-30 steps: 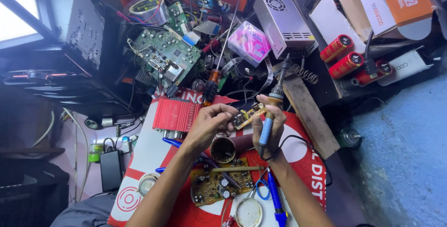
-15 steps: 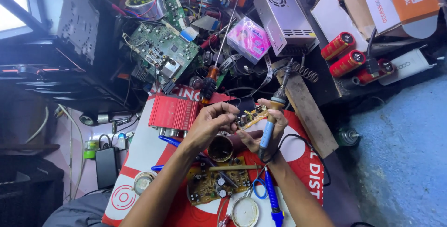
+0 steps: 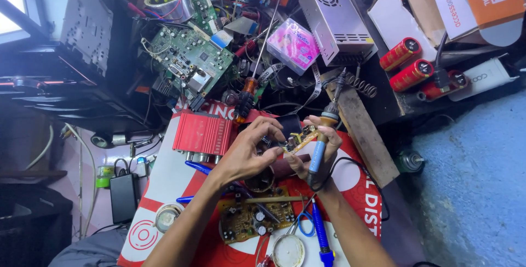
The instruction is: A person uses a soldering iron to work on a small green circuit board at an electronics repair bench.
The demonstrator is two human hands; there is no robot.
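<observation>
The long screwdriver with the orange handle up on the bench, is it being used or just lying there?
Lying there: the screwdriver rests on the clutter, apart from both hands.

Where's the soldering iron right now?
In the head view, the soldering iron is in the right hand, right of centre, beside the small circuit board that the left hand also grips.

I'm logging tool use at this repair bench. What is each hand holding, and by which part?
The right hand grips a soldering iron by its blue handle. The left hand pinches one end of a small circuit board.
</observation>
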